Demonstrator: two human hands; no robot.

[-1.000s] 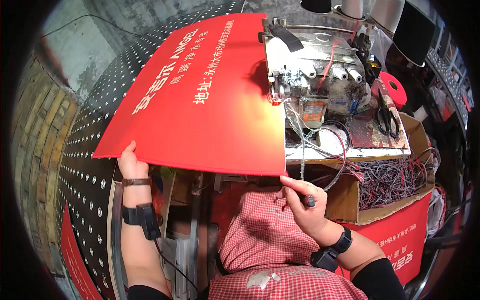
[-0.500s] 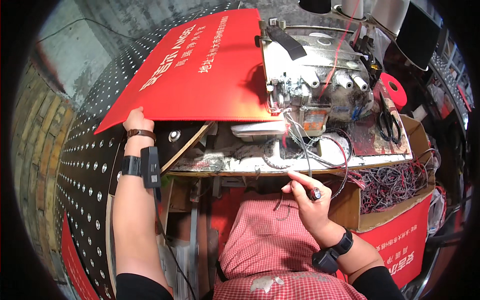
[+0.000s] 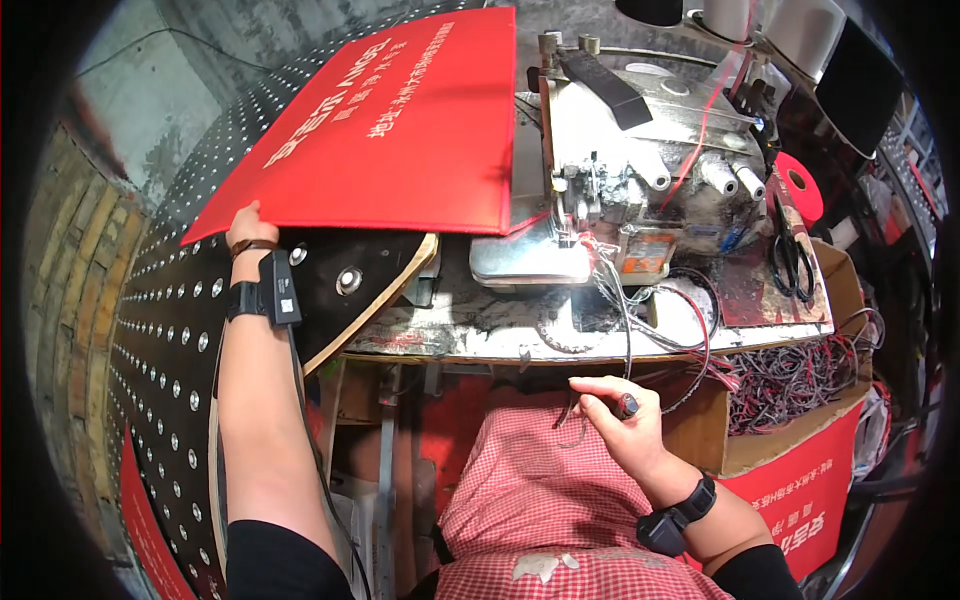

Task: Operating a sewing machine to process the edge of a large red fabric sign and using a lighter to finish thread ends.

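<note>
The left hand is gripping the near left corner of a large red fabric panel, fingers closed on its edge. The panel is lying flat across the left part of the surface, and its right edge is reaching the overlock sewing machine. It is resting there, not hanging down.

The right hand is hovering in front of the surface edge, above the lap in a red checked apron. Its grip is narrow: the fingers are pinching a small dark tool, maybe a thread snipper, and thin threads are running from the machine down toward this hand.

As a judgement, the panel seems already placed beside the machine, and the thread work at the front is in hand. I am seeing no seam being fed under the needle now. A pair of scissors is lying untouched at the right, and many thread scraps are piling in a cardboard box below.
</note>
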